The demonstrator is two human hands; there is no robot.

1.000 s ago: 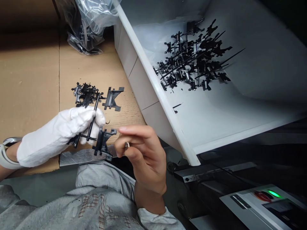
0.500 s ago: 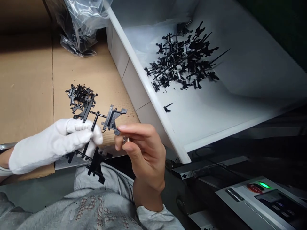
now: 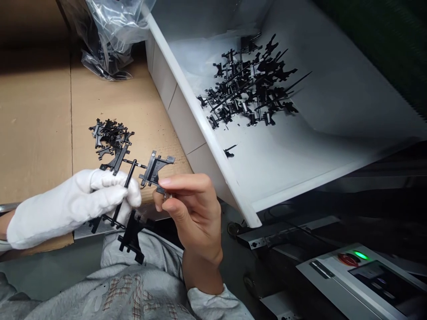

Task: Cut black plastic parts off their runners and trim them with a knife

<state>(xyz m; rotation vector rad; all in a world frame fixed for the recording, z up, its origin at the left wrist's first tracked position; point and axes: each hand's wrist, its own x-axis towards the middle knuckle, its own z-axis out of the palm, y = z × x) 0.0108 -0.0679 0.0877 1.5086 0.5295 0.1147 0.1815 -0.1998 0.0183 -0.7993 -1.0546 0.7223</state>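
My left hand, in a white glove, grips the central stem of a black plastic sprue. Several flat, notched black clips branch off it, one pointing down toward my lap. At the upper right of the sprue, a black plastic clip is still joined by a thin runner. My bare right hand has its fingers closed at that clip's lower corner. Something small and shiny shows between these fingers; I cannot make out what it is. Behind the sprue, a pile of loose black clips lies on the cardboard.
Right of the cardboard surface stands a large white bin, holding a heap of black sprues. A clear plastic bag with dark parts sits at the back. A machine panel with a green light is at lower right.
My right hand has shifted slightly left and lies closer in on the clip's lower corner. The sprue stays in my left hand; the whole view has shifted a little.
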